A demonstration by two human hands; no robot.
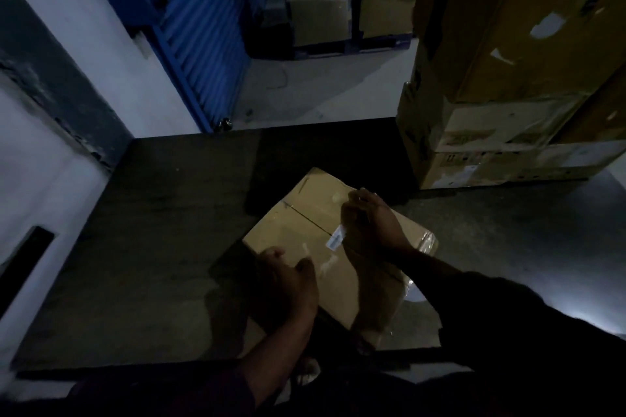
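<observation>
Your left hand [288, 281] curls over the cardboard box [305, 223] corner, grip clamped. Your right hand [369, 223] arches over the box top, grip pinching a small white strip [337, 238].

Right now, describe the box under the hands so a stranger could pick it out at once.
Find the dark platform in the middle of the room, with a tall stack of big cartons at its far right. Near its front edge lies a cardboard box, turned cornerwise, under the left hand and right hand. It is the only small, low box, lying apart from the stack.
</observation>
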